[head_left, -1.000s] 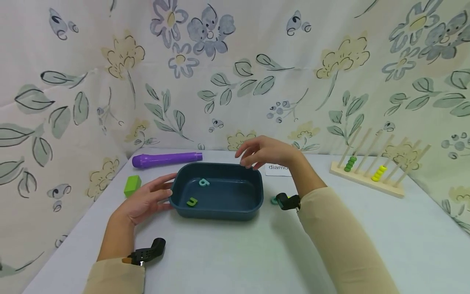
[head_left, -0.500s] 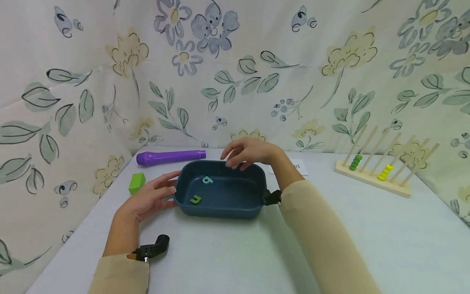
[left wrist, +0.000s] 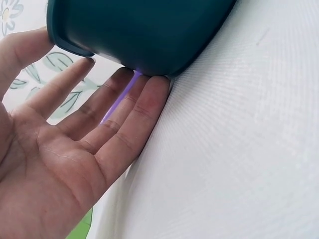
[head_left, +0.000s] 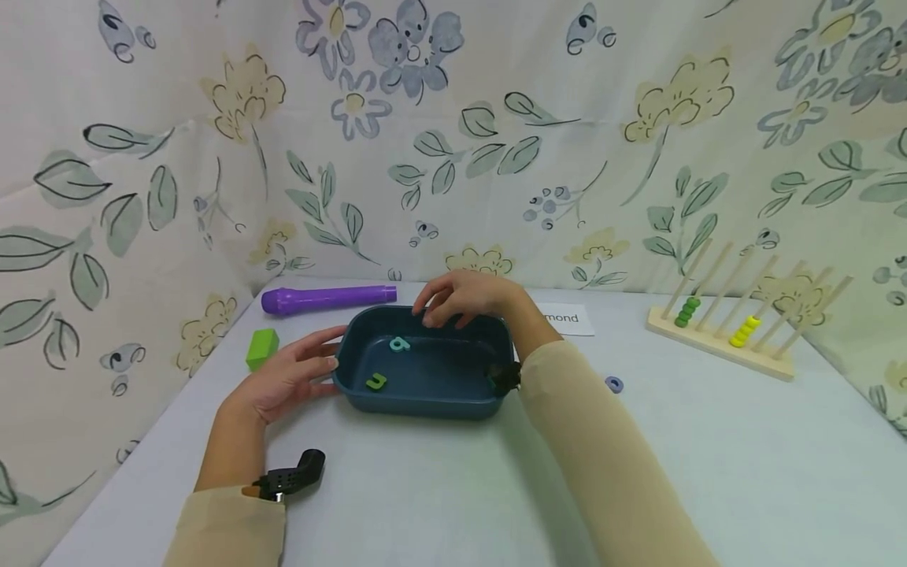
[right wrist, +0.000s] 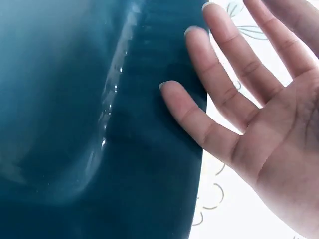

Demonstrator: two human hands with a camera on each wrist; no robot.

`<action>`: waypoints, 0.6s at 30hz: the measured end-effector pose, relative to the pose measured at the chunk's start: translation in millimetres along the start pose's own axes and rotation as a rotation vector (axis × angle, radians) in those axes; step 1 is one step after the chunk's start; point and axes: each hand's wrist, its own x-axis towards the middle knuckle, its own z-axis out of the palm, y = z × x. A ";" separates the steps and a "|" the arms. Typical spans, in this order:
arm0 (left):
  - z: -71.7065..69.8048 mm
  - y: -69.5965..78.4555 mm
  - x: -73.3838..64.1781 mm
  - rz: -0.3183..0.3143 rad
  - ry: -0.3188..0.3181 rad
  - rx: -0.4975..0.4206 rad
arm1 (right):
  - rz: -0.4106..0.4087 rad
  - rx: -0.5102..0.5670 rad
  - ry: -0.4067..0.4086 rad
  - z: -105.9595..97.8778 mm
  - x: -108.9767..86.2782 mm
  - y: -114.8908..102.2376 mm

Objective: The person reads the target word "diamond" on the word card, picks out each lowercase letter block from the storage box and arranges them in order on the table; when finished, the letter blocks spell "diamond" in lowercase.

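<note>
A dark teal tray [head_left: 432,407] stands on the white table, holding a light teal letter [head_left: 400,344] and a green u-shaped letter [head_left: 376,382]. My left hand [head_left: 286,382] touches the tray's left side. In the left wrist view its fingers [left wrist: 144,107] lie nearly straight against the outer wall, the thumb by the rim. Over the back part of the tray hovers my right hand [head_left: 468,298], fingers loosely bent and no object visible in them. The right wrist view shows several spread fingers [right wrist: 199,124] above the tray; the fingertips of thumb and index are out of frame.
A purple toy microphone [head_left: 329,299] and a green block [head_left: 262,349] lie left of the tray. Behind my right forearm is a partly hidden word card [head_left: 570,319]. A blue ring-shaped letter [head_left: 614,384] lies to the right, and a wooden bead counter [head_left: 723,344] stands farther back.
My right hand has moved left from the tray's back right corner to over its back middle. The blue letter has come into view beside the sleeve. My left hand stays at the tray.
</note>
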 end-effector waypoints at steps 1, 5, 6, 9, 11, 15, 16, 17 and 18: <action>-0.2 0.2 -0.5 0.000 0.002 -0.001 | 0.005 -0.007 -0.001 0.3 1.7 -0.9; -0.4 0.9 -1.6 -0.008 0.002 -0.011 | 0.013 -0.016 -0.020 2.4 8.1 -4.4; -0.2 1.4 -1.8 -0.011 0.002 -0.012 | 0.010 -0.016 -0.030 3.2 9.6 -5.4; -0.2 2.7 -1.5 -0.014 -0.003 -0.011 | 0.001 -0.020 -0.061 5.9 13.8 -8.4; -0.8 3.3 -1.3 -0.012 -0.008 -0.007 | -0.009 -0.021 -0.084 8.4 17.2 -10.0; -1.3 4.1 -1.0 -0.009 -0.009 -0.001 | -0.032 -0.024 -0.129 13.6 23.7 -12.7; -1.3 4.1 -1.0 -0.009 -0.010 0.001 | -0.035 -0.028 -0.139 15.0 25.6 -12.8; -1.3 3.9 -1.1 -0.009 -0.011 0.000 | -0.037 -0.034 -0.146 16.3 27.1 -13.0; -1.2 3.9 -1.2 -0.009 -0.013 -0.001 | -0.038 -0.036 -0.152 17.7 28.6 -13.3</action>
